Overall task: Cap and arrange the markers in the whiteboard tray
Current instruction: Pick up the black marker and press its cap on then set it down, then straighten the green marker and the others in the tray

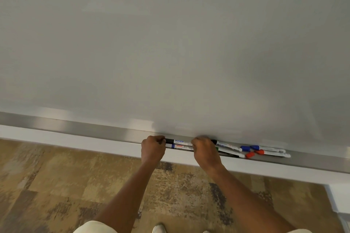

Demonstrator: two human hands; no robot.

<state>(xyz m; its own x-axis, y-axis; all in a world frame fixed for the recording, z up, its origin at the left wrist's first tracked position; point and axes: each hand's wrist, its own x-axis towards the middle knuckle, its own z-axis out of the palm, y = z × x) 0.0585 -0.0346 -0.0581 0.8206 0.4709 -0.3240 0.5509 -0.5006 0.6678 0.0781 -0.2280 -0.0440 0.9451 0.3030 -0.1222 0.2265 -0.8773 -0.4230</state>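
A metal whiteboard tray (75, 127) runs across the view below the board. In it, a black-capped marker (177, 141) lies along the back with a blue-capped marker (179, 146) just in front of it. My left hand (153, 148) is closed on the left end of the black-capped marker. My right hand (205, 152) is closed over the right ends of these two markers. To the right lies a loose pile: two markers with blue caps (250, 147), two with red caps (254, 153), and one with a green part (217, 149) beside my right hand.
The blank whiteboard (170, 43) fills the upper view. A white ledge (94, 143) runs under the tray. Below it lies a patterned brown carpet (56, 185), with the tip of my white shoe (158, 228) at the bottom edge.
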